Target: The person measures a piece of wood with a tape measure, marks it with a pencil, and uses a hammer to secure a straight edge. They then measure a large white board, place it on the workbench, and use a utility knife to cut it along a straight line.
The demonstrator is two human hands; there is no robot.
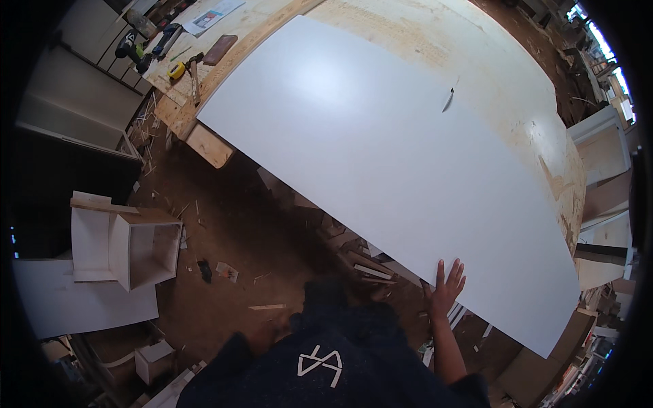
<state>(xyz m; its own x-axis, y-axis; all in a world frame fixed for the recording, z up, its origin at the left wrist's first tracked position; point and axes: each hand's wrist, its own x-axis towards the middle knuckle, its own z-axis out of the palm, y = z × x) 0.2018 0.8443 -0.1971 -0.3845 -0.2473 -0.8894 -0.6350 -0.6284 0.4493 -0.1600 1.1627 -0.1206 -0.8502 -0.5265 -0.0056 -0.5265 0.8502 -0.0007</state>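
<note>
A large white panel (354,143) lies across a wooden workbench (503,41), its near edge reaching past the bench. My right hand (445,291) rests on that near edge with fingers stretched flat over the white surface; its thumb is at the edge. Nothing is held in it. Farther up the panel sits a small slim dark curved mark or object (447,100), too small to name. My left hand does not show; only dark clothing fills the lower middle.
A yellow tape measure (177,71), a hammer (195,80), a flat brown block (220,49), a cordless drill (127,46) and a paper sheet (212,16) lie at the bench's far left. An open box-like cabinet (122,245) stands at left. Wood scraps (267,307) litter the floor.
</note>
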